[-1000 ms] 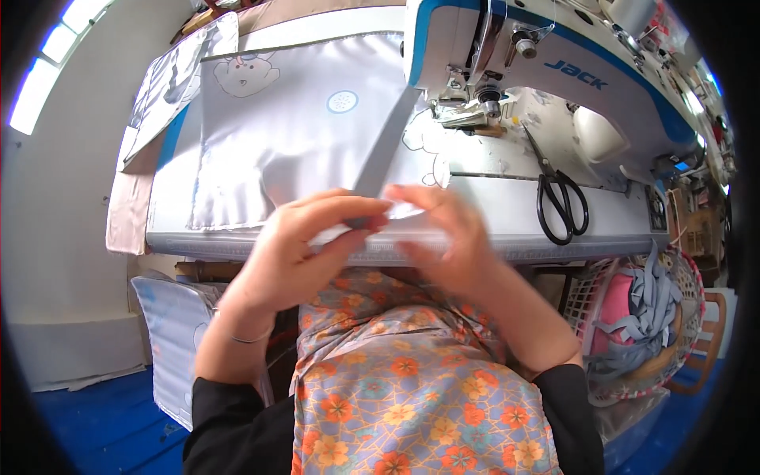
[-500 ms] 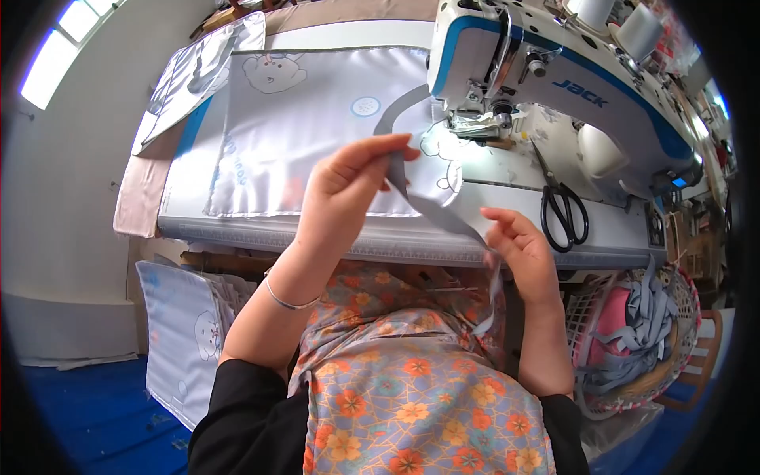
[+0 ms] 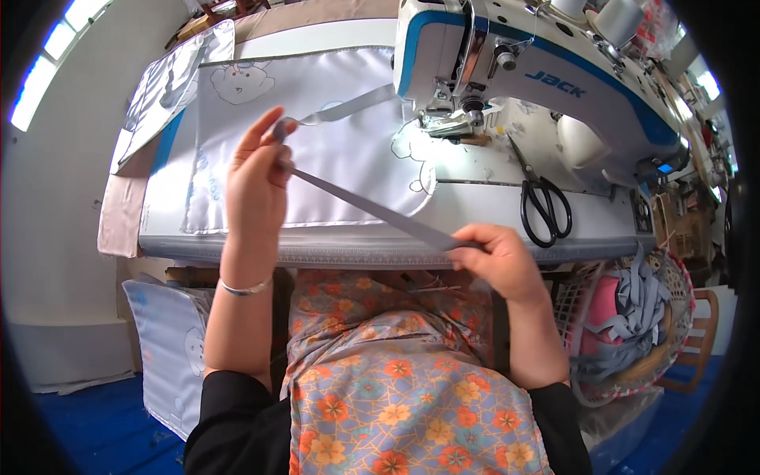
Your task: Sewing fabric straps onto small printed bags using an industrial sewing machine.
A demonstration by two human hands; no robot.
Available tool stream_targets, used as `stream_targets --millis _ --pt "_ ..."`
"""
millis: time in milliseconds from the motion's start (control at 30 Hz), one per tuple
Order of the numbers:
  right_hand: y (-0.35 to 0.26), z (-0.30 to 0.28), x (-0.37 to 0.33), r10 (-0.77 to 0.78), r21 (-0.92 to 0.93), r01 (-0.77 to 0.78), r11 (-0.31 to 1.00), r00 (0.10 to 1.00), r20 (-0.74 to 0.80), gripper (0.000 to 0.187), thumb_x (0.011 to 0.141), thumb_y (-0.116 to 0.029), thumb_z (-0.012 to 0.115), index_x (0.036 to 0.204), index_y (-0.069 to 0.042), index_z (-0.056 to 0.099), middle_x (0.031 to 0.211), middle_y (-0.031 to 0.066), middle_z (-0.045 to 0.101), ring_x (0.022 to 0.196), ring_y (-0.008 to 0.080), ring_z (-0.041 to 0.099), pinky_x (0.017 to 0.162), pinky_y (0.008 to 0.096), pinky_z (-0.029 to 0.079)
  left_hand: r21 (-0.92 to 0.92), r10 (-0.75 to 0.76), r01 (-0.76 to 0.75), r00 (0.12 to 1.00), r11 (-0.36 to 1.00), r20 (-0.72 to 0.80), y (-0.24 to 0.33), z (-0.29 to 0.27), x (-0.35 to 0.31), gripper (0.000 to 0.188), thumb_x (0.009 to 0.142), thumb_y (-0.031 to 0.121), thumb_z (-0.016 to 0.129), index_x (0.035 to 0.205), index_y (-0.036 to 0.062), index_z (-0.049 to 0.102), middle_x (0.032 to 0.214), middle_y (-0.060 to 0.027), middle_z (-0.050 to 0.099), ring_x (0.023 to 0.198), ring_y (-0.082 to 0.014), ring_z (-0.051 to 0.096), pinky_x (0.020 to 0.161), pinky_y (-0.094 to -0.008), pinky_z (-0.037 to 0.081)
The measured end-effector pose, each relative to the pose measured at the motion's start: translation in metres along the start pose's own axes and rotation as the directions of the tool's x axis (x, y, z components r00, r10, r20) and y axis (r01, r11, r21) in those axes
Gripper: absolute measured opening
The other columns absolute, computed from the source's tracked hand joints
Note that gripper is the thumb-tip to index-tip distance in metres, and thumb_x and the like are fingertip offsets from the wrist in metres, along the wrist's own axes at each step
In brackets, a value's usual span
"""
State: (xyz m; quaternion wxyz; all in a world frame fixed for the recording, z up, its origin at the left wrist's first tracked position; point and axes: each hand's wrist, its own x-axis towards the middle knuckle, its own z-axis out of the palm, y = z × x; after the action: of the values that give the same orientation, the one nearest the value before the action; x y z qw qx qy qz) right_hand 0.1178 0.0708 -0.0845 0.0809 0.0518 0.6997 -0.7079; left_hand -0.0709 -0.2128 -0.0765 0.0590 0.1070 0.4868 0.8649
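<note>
A grey fabric strip (image 3: 372, 209) runs taut between my two hands. My left hand (image 3: 261, 162) is closed on it with thumb and fingertips, above the left part of a white printed fabric panel (image 3: 301, 186). From there the strip continues up and right to the sewing machine (image 3: 443, 63), where its end is hidden behind the machine's head. Low on the right, in front of the table edge, my right hand (image 3: 499, 257) pinches the other part of the strip. The panel lies flat on the machine table, its right edge near the lit needle area.
Black-handled scissors (image 3: 545, 207) lie on the table right of the needle. A white basket (image 3: 578, 317) with grey strips and something pink stands at the lower right. More printed panels (image 3: 170, 348) hang below the table on the left. Another folded panel (image 3: 170, 87) lies at the far left.
My left hand has moved left, drawing the strip out from the machine. My right hand, loosely open before, has closed on the strip, which is now straight between both hands.
</note>
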Motion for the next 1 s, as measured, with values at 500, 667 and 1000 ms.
stream_targets --millis 500,667,1000 --pt "-0.007 -0.017 0.106 -0.083 -0.339 0.000 0.941 0.969 -0.232 0.013 0.095 -0.012 0.069 0.099 0.001 0.071 0.080 0.0007 0.068 0.070 0.0068 0.062 0.064 0.0236 0.051 0.877 0.442 -0.457 0.763 -0.150 0.473 -0.021 0.015 0.008 0.038 0.079 0.001 0.072 0.116 0.0062 0.072 0.131 -0.0143 0.066 0.125 -0.0358 0.058 0.105 -0.0476 0.047" --pt "0.001 -0.020 0.121 -0.102 -0.447 -0.007 0.894 0.970 -0.219 0.014 0.096 -0.013 0.068 0.096 0.001 0.070 0.081 0.0021 0.070 0.067 0.0079 0.062 0.062 0.0249 0.051 0.593 0.147 -0.805 0.585 -0.015 0.798 -0.082 0.075 -0.012 0.027 0.081 0.007 0.062 0.105 0.0025 0.072 0.121 -0.0092 0.070 0.117 -0.0248 0.061 0.102 -0.0406 0.045" --pt "0.013 -0.021 0.126 -0.308 -0.614 0.122 0.780 0.928 -0.207 0.012 0.094 -0.010 0.068 0.092 0.001 0.068 0.084 0.0071 0.071 0.069 0.0140 0.066 0.065 0.0291 0.054 0.603 0.130 -0.798 0.599 0.011 0.790 -0.095 0.074 -0.013 0.030 0.081 0.008 0.064 0.109 0.0004 0.067 0.115 -0.0083 0.070 0.108 -0.0256 0.064 0.094 -0.0410 0.048"
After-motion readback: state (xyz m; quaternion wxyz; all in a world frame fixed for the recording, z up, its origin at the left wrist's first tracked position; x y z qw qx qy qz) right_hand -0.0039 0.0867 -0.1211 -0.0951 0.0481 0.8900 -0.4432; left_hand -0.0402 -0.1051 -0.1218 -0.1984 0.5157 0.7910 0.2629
